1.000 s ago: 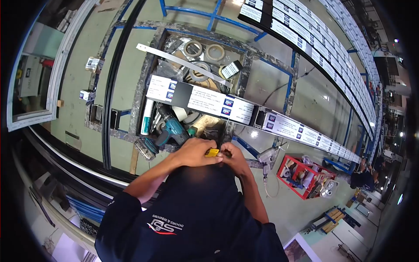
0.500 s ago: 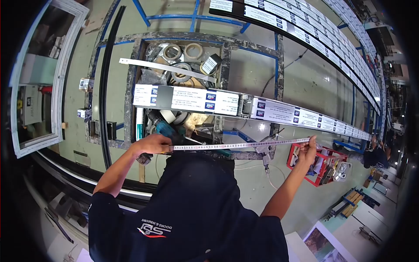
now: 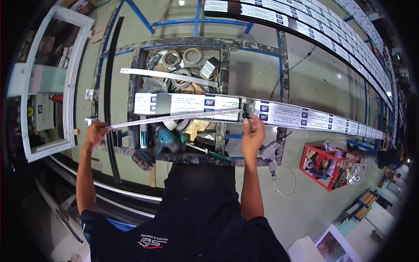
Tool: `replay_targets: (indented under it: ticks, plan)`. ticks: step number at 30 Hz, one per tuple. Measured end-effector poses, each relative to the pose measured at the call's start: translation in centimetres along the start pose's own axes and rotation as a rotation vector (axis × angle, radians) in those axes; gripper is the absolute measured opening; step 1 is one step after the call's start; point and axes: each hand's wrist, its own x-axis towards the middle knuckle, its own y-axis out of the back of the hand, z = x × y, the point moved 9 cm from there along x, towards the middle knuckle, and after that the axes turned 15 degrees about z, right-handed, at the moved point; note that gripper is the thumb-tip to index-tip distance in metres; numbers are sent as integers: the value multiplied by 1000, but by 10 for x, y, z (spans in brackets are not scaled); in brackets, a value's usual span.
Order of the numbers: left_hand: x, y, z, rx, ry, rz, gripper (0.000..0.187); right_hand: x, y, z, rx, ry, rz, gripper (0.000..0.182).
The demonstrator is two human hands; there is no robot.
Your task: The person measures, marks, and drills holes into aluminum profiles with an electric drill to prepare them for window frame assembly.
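A tape measure (image 3: 174,116) is stretched out, its pale blade running slantwise along the near side of a label-covered profile (image 3: 187,104). My left hand (image 3: 96,135) is closed on the left end of the blade, beyond the profile's left end. The fingers of my right hand (image 3: 253,133) are curled around the blade's other end, beside the gap between this profile and a second labelled profile (image 3: 305,118). Whether the tape's case is inside my left hand is hidden. Below the blade lie a teal cordless drill (image 3: 166,139) and a green-handled screwdriver (image 3: 220,157).
Under the profiles is a paint-spattered frame bench (image 3: 224,65) holding tape rolls (image 3: 192,56) and a flat metal strip (image 3: 168,75). A power tool (image 3: 271,153) hangs at its right. A red crate (image 3: 329,168) stands on the floor. Another person (image 3: 388,155) is at the far right.
Both hands have moved left and forward with the tape measure, bringing the blade from near my body up against the labelled profile. The drill is now uncovered. The camera view has shifted slightly.
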Motion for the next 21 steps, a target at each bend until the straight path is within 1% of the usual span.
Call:
replay_targets:
  ticks: [1,2,3,4,5,6,8,9,11,12,13,14,15,16,18,21]
  plan:
    - [19,-1,0,62,-110,-19,38,-5,-12,-15,-14,77,-8,28]
    - [38,-12,-14,-11,-130,-27,39,-10,-23,-27,-37,151,-21,29]
    - [52,-21,-7,-36,-137,-10,40,-18,-31,-35,-70,221,-43,29]
    - [63,-29,-2,-62,-135,3,41,-22,-39,-48,-164,368,-50,28]
    - [79,-47,-15,-120,-93,-63,42,-24,-44,-47,-220,372,-65,28]
    - [86,-46,4,-116,-124,-36,42,-30,-50,-42,-274,371,-85,27]
    - [99,-53,22,-20,-173,-94,42,-31,-54,-42,-360,465,-21,25]
    - [104,-64,16,-116,-180,-116,41,-31,-54,-45,-404,500,13,24]
    - [109,-77,7,-137,-203,-171,38,-38,-55,-56,-487,562,72,23]
    - [111,-80,5,-145,-231,-177,37,-39,-58,-57,-473,541,78,24]
    - [113,-81,-1,-137,-193,-195,34,-42,-60,-56,-462,518,86,25]
    - [115,-84,-15,-179,-196,-170,34,-43,-63,-51,-449,497,95,25]
    - [118,-85,-29,-187,-175,-178,35,-45,-67,-44,-337,467,116,22]
    - [122,-84,-41,-195,-155,-185,36,-49,-73,-38,-408,481,83,21]
    - [129,-81,-63,-176,-184,-139,38,-50,-91,-48,-544,516,16,18]
    - [133,-83,-81,-103,-134,-107,42,-50,-95,-39,-552,499,57,16]
